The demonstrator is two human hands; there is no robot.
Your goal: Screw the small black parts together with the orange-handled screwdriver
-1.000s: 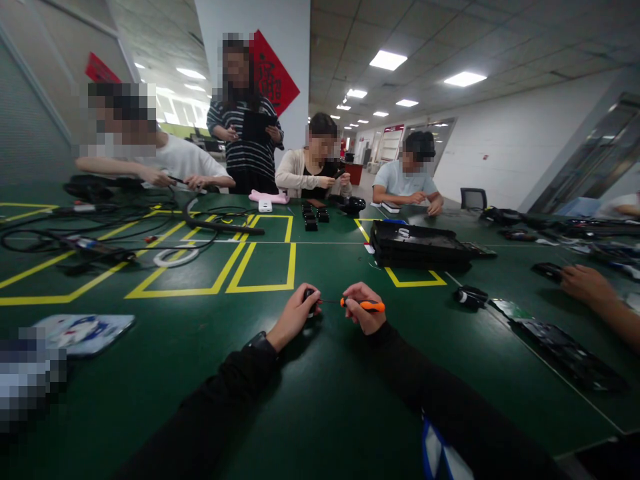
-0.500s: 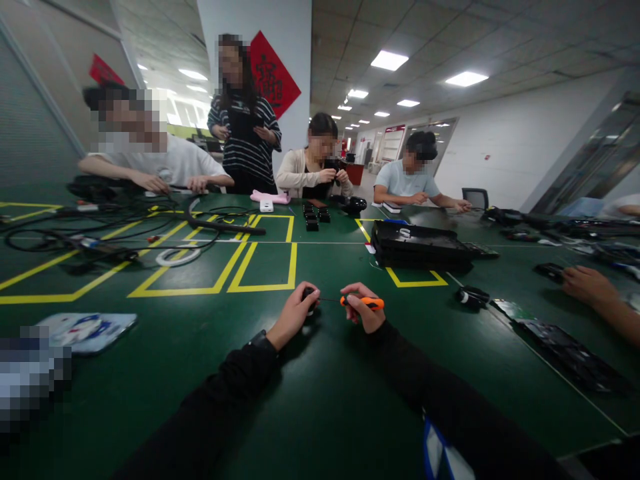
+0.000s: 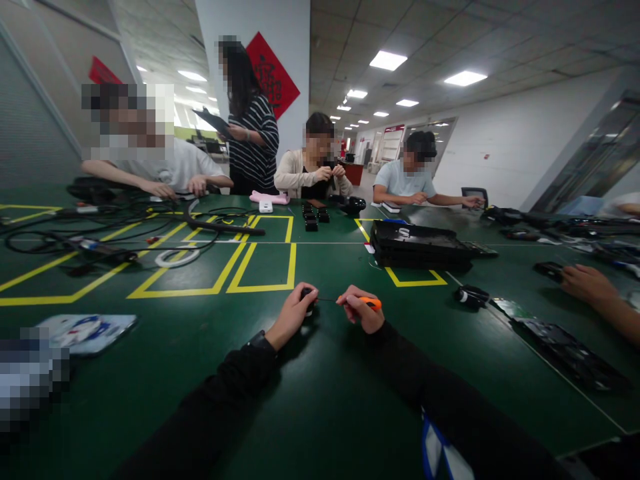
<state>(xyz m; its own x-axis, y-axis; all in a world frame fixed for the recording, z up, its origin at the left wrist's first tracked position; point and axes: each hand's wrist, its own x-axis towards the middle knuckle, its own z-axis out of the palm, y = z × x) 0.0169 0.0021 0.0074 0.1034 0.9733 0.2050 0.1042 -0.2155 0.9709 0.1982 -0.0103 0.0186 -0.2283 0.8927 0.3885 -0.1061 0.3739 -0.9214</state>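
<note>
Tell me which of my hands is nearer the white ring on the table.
Left. Your left hand is to the right of the white ring and closer to you; your right hand is farther right.

Holding a small black part [image 3: 309, 303] in left hand [image 3: 290, 316] and orange-handled screwdriver [image 3: 371, 303] in right hand [image 3: 366, 318], mid-frame.

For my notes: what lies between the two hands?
The head view shows the thin shaft of the orange-handled screwdriver, running from the right hand toward the left hand.
</note>
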